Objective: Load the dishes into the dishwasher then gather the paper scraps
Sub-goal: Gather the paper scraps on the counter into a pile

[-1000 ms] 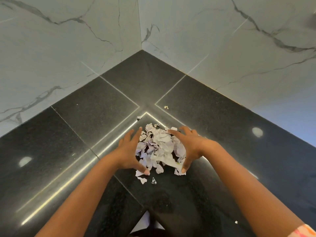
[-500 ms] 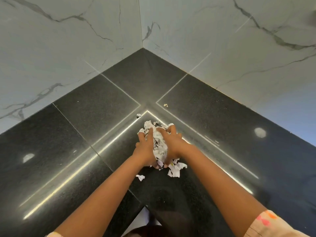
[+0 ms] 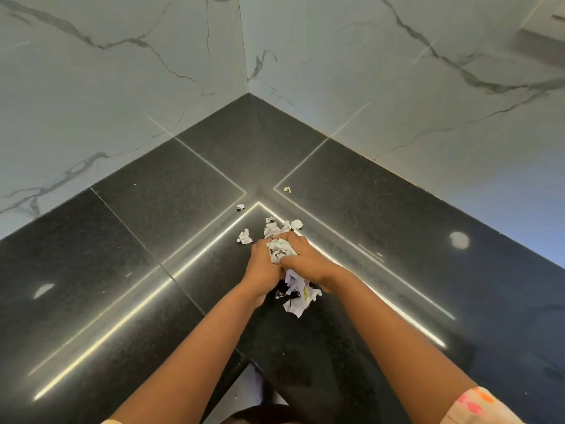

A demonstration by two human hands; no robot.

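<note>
Both hands have closed in since a second ago, when they lay spread on either side of a loose heap; now the left hand [image 3: 263, 264] and the right hand [image 3: 307, 261] press together, fingers curled round a bunched wad of paper scraps [image 3: 280, 253] squeezed between them. More torn pieces spill from under the palms toward the person, hanging in a ragged clump [image 3: 299, 296] just above or on the black granite countertop [image 3: 171, 191]; which of the two cannot be told. Beyond the fingertips a few scraps [image 3: 282, 225] stick out or lie loose on the stone, touching the held bunch. One crumpled piece [image 3: 244, 236] sits just beside the left hand, apart from the wad. Two small bits lie farther back toward the corner: one [image 3: 240, 206] near the pale seam lines, another [image 3: 287, 189] near the right-hand seam. Marble-patterned wall tiles [image 3: 122, 87] rise behind the counter on both sides, meeting at the corner. A patterned sleeve [image 3: 474, 405] shows at the lower right edge.
</note>
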